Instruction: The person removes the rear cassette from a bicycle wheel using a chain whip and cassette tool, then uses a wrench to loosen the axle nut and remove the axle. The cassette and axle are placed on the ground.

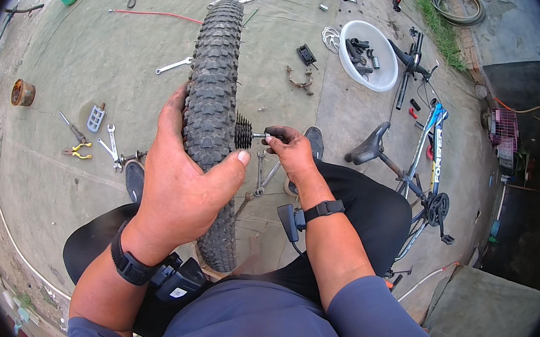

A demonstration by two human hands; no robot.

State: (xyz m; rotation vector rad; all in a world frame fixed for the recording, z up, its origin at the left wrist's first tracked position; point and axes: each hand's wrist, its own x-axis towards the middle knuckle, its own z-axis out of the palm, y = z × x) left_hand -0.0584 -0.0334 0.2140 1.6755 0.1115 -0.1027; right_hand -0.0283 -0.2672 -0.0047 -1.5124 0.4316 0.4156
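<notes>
A bicycle wheel (214, 89) with a knobby black tyre stands upright between my knees. My left hand (183, 172) wraps around the tyre from the left, its thumb lying across the tread. On the wheel's right side sits a dark cassette of sprockets (243, 132), and a thin metal axle (258, 135) sticks out from it. My right hand (288, 151) pinches the outer end of that axle between thumb and fingers. The fingers partly cover that end, so whether a nut is on it I cannot tell.
On the right lies a blue and white bicycle frame (433, 154) with its saddle (369, 146). A white basin (368, 56) of parts stands beyond. Spanners (175, 66), yellow-handled pliers (77, 150), a pedal (95, 118) and a brake disc (331, 39) lie on the ground sheet.
</notes>
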